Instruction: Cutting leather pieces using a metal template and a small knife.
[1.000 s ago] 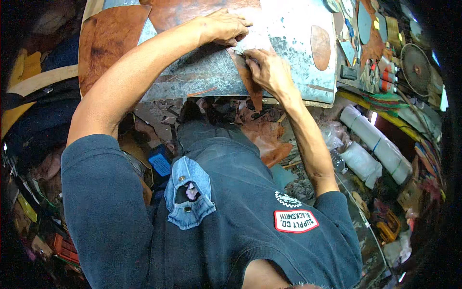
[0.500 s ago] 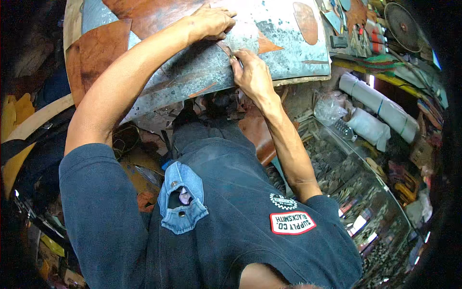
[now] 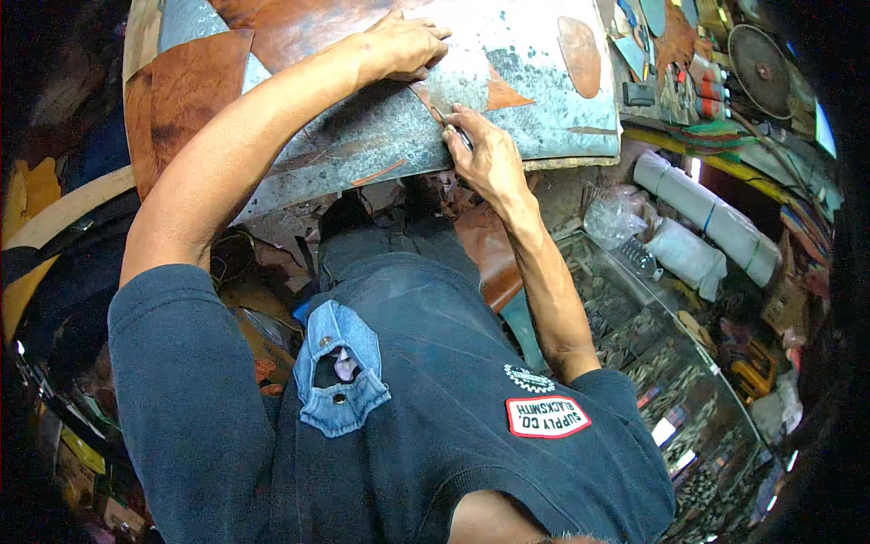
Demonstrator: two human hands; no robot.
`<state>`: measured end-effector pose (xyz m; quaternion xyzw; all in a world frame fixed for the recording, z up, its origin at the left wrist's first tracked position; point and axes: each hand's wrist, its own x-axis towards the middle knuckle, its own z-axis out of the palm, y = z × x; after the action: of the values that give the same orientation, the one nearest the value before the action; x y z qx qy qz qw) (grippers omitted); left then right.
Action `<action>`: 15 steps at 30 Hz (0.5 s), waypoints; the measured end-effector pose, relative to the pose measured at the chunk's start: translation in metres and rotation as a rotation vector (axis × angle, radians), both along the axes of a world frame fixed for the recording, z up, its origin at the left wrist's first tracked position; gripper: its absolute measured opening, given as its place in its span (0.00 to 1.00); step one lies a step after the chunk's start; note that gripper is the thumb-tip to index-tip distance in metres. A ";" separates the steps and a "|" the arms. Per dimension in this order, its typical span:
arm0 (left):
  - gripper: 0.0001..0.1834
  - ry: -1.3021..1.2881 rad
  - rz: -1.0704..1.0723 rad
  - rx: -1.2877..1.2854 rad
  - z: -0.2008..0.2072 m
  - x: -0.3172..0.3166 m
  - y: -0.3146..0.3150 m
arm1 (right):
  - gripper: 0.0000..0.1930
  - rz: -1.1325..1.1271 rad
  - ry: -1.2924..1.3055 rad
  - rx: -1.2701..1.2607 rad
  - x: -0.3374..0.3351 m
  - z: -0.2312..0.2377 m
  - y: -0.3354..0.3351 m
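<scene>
My left hand [image 3: 408, 47] lies on a large brown leather sheet [image 3: 308, 20] at the far side of the worktable, fingers spread and pressing down. Closer to me, my right hand [image 3: 485, 154] grips a slim knife [image 3: 444, 118] with a metal tip. That tip points up and left, near a narrow strip of brown leather [image 3: 422, 93] that runs out from under my left hand. To the right of it lies a triangular leather scrap [image 3: 507, 92]. Below my left wrist, a thin reddish leather sliver [image 3: 379, 172] rests near the table's front edge.
The metal-topped worktable [image 3: 544, 127] is scuffed and spotted. An oval leather piece [image 3: 579, 56] lies at its right, another leather piece [image 3: 186, 100] at its left. Beyond are a round fan [image 3: 759, 71] and a dark small box [image 3: 638, 94]. Plastic-wrapped rolls [image 3: 707, 218] and a glass case [image 3: 671, 317] stand right.
My right hand has shifted slightly right and toward me, drawing the knife away from the strip's end. My left hand stays almost in place.
</scene>
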<state>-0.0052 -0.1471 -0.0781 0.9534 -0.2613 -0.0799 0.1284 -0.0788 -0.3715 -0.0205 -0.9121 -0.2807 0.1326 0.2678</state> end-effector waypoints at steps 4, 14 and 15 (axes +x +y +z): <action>0.18 0.068 0.017 0.030 0.011 -0.001 -0.004 | 0.12 0.012 0.071 -0.040 0.009 0.005 -0.008; 0.28 0.144 0.089 0.105 0.031 -0.008 -0.012 | 0.12 0.232 0.167 -0.145 0.043 0.015 -0.018; 0.30 0.174 0.097 0.107 0.031 -0.008 -0.013 | 0.12 0.252 0.179 -0.159 0.045 0.016 -0.019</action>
<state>-0.0131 -0.1596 -0.0467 0.9598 -0.1980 -0.1700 0.1031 -0.0340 -0.3901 -0.0044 -0.8726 -0.3564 0.2675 0.2000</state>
